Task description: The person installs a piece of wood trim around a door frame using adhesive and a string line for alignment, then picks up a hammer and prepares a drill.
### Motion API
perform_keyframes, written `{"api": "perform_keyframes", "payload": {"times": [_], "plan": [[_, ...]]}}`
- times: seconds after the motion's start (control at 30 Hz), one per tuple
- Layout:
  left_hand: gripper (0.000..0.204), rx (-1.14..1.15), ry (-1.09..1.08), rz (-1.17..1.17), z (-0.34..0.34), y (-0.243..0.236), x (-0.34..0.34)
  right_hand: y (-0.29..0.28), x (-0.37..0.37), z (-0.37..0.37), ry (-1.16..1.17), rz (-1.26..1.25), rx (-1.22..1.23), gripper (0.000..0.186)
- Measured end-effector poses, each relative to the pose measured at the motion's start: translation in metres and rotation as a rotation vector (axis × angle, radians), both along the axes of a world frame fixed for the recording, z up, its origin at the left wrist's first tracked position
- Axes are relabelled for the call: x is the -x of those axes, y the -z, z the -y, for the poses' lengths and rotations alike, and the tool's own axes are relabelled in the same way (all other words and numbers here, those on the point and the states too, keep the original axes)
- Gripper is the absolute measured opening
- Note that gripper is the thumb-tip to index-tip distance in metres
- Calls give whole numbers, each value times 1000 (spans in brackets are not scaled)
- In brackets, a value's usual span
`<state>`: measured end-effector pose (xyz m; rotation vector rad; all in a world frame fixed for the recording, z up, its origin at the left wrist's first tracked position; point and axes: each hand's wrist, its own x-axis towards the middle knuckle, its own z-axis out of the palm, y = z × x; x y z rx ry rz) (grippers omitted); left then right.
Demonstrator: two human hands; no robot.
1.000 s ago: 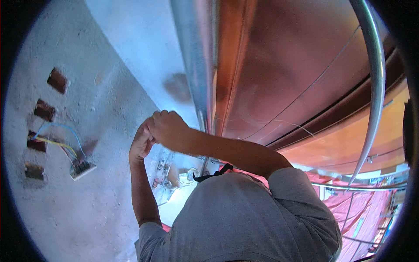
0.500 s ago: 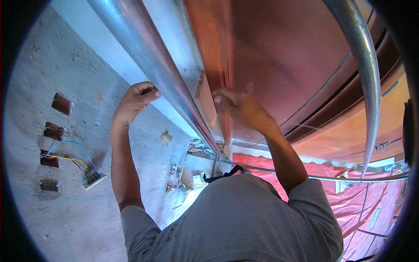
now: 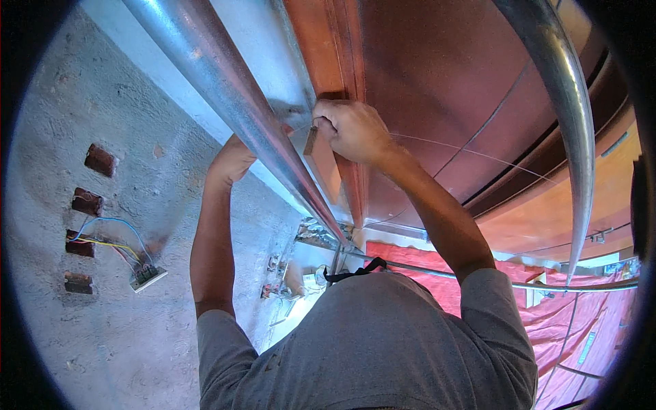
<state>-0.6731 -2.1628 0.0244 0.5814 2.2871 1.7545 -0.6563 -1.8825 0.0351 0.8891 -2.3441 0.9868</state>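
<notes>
My right hand [image 3: 352, 130] is closed in a pinch at the upper end of a small wooden board [image 3: 322, 162], which stands against the orange-brown wooden frame. A thin pale thread [image 3: 471, 152] runs off to the right from behind this hand. My left hand [image 3: 232, 160] reaches behind a thick metal pipe [image 3: 239, 89]. Its fingers are curled and largely hidden by the pipe; only a fingertip shows on the far side, near the board. A faint line seems to span the gap between the two hands.
On the left, a rough plastered wall [image 3: 157, 225] has several square holes; a switch plate [image 3: 148, 278] hangs from one by coloured wires. A curved metal pipe [image 3: 581, 137] stands at the right, and a cross pipe [image 3: 437, 273] passes before my chest. Pink-red sheeting [image 3: 547, 328] lies beyond.
My left hand has moved right and up, behind the pipe. My right hand has risen to the board's upper end. The thread now shows more clearly, stretched to the right.
</notes>
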Motion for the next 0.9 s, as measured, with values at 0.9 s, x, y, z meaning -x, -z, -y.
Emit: {"api": "perform_keyframes", "payload": {"times": [0.9], "plan": [[18, -326, -94, 22, -79, -5, -9, 13, -1, 20, -12, 331, 463, 11]]}}
